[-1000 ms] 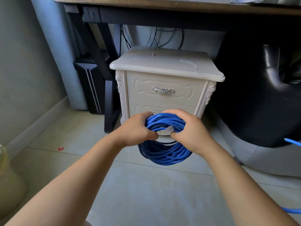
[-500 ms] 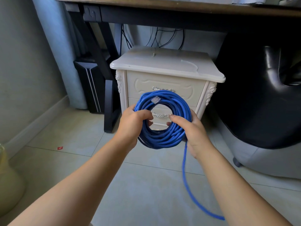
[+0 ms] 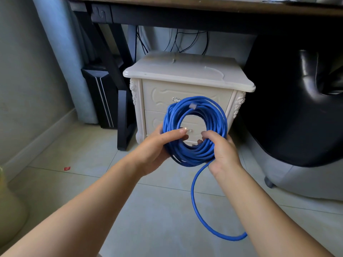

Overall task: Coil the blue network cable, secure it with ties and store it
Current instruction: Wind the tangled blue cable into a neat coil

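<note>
One tiled floor [image 3: 157, 219]: pale, under everything, seen between the two forearms
Desk [image 3: 185, 8]: dark frame and wooden top along the upper edge, dark wires [image 3: 185, 39] hanging behind
Black padded seat [image 3: 297, 108]: on the right, just beside the cabinet
Bedside cabinet [image 3: 185, 76]: cream, two drawers, standing under the desk, directly behind the coil
Blue network cable [image 3: 213, 115]: wound into a thick round coil, held upright in the air in front of the drawers, clear of the floor
Loose tail [image 3: 194, 201]: leaves the bottom of the coil by the right hand, curves down and runs out of sight under the right forearm
Left hand [image 3: 156, 147]: grips the coil's lower left side, thumb laid across the front strands and reaching into the opening, fingers wrapped behind
Right hand [image 3: 224, 156]: grips the lower right side, thumb curled over the front, fingertips [image 3: 199, 141] showing through the opening
Ties [image 3: 215, 71]: what look like two pale strips lying on the cabinet top, apart from the coil
Plug [image 3: 193, 105]: clear, lying on the top strands of the coil
Red scrap [image 3: 67, 168]: on the floor at left, well apart
</note>
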Demonstrator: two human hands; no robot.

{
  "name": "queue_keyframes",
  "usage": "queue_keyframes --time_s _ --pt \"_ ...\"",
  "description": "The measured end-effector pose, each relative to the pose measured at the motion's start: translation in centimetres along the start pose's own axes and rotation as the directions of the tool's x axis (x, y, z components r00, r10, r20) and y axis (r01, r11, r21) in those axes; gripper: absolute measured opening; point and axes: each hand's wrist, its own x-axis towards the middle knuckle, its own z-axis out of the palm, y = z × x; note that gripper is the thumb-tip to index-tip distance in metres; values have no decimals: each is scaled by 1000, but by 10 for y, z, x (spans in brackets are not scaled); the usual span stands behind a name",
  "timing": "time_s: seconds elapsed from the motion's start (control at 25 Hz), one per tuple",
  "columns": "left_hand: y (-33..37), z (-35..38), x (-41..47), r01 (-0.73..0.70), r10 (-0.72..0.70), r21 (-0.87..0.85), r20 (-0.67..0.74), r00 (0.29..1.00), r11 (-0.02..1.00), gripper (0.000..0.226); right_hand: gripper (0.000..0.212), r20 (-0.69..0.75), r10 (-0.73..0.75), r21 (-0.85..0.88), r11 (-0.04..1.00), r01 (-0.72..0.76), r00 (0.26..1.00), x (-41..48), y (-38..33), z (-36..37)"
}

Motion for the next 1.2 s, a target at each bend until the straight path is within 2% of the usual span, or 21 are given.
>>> queue_keyframes --time_s 0.08,0.12,0.16,0.24,0.28,0.36,0.44,0.52,0.6,0.76,0.96,1.2 --pt "-2 -10 -1 6 -8 9 231 973 1000 71 19 -20 43 46 998 -42 999 3 -3 -1" --pt "-5 -12 -2 1 -27 91 283 959 996 80 21 -28 71 82 994 -69 997 5 -5 -1" --pt "-10 -10 -4 -20 -51 246 279 959 969 90 24 -31 95 118 989 -90 995 6 -5 -2" --pt "-24 2 -9 -57 -55 552 184 981 832 105 23 -23 116 165 980 -110 993 7 -5 -1" --pt "-30 10 -10 -77 -23 602 157 987 795 109 21 -20 120 175 978 -114 993 6 -4 0" --pt "-34 24 -10 -116 70 507 109 992 854 108 24 1 136 191 972 -133 991 5 0 3" --pt "-28 30 -5 -147 160 293 -20 987 945 100 37 36 146 237 960 -151 989 2 4 7" --pt "-18 29 2 -160 176 103 -178 968 982 89 34 44 104 257 960 -112 994 0 7 9" --pt "-10 28 5 -139 143 36 -276 950 990 80 24 55 58 229 971 -69 997 -4 12 9" --pt "-3 14 8 -31 49 53 -367 929 998 62 30 27 11 115 993 -14 1000 -12 17 9" --pt "8 0 8 42 0 118 -333 943 992 63 39 24 -136 -70 988 137 990 -8 15 8" --pt "16 -22 0 84 -6 314 -243 970 946 52 46 156 -206 -369 895 251 966 -8 10 4"
